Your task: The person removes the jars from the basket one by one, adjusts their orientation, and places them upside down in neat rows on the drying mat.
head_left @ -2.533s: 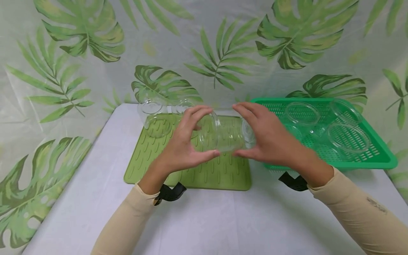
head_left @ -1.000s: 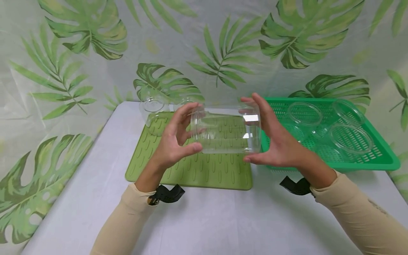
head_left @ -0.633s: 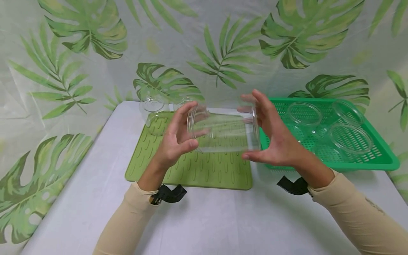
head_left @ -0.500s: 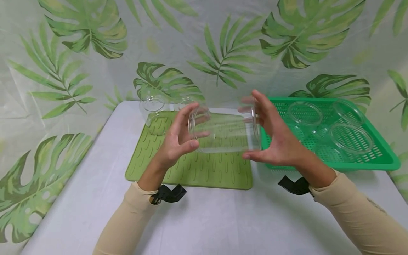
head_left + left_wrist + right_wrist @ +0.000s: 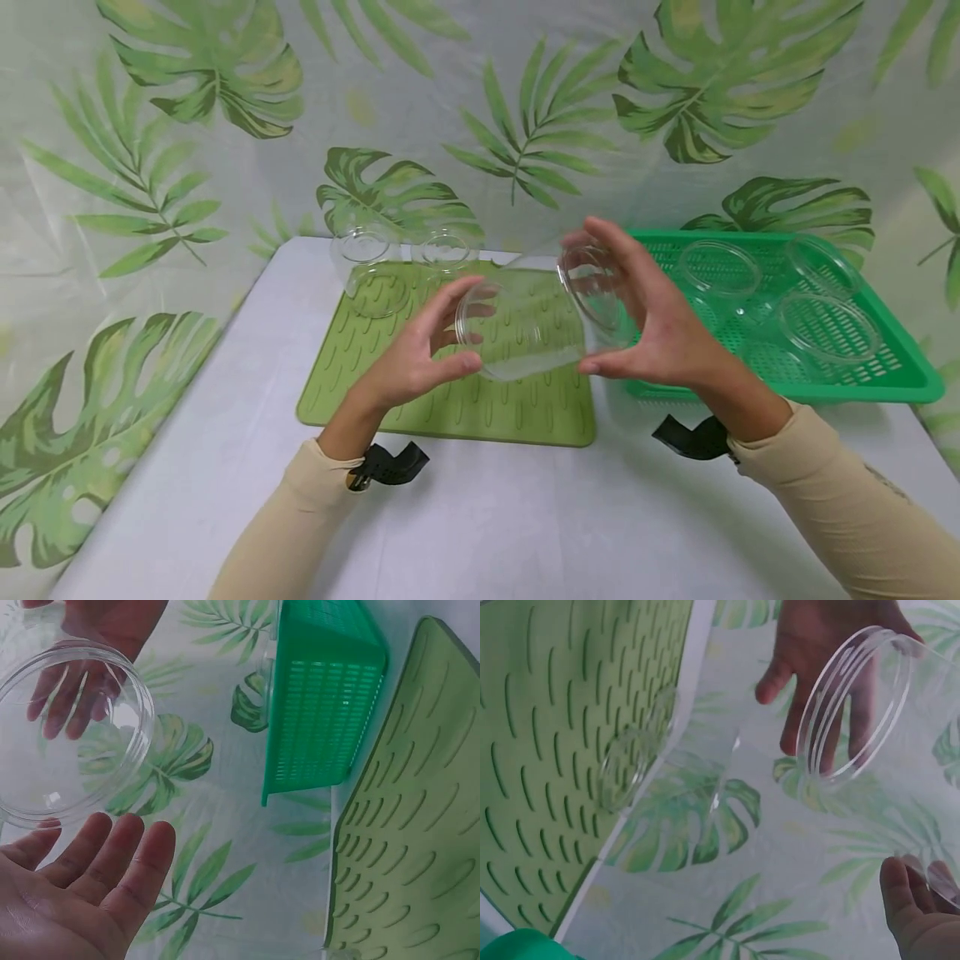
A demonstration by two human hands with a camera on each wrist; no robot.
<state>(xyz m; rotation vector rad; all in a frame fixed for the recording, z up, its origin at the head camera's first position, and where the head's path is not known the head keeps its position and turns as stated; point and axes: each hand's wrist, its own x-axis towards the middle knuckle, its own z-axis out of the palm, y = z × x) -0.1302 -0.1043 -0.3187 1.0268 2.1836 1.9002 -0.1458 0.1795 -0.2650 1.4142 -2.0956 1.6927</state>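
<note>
A clear jar [image 5: 525, 325] hangs tilted on its side above the green ridged mat [image 5: 465, 400], its ringed rim toward my left hand. My right hand [image 5: 652, 325] holds the other end, thumb below and fingers behind. My left hand [image 5: 416, 354] is at the rim with its fingers spread and fairly straight; some show through the clear wall. In the left wrist view a fingertip overlaps the edge of the jar [image 5: 139, 742], and whether it presses there is unclear. The right wrist view shows the left hand's thumb apart from the rim.
Two clear jars [image 5: 363, 250] stand at the mat's far left edge. On the right a green perforated basket [image 5: 900, 387] holds several clear jars [image 5: 825, 325]. A white cloth [image 5: 487, 517] covers the table, and a leaf-patterned sheet [image 5: 540, 92] hangs behind.
The jar has turned and tilted between my hands, its left end now lower and its right end showing more. My left hand has shifted slightly down and right. The basket stays put.
</note>
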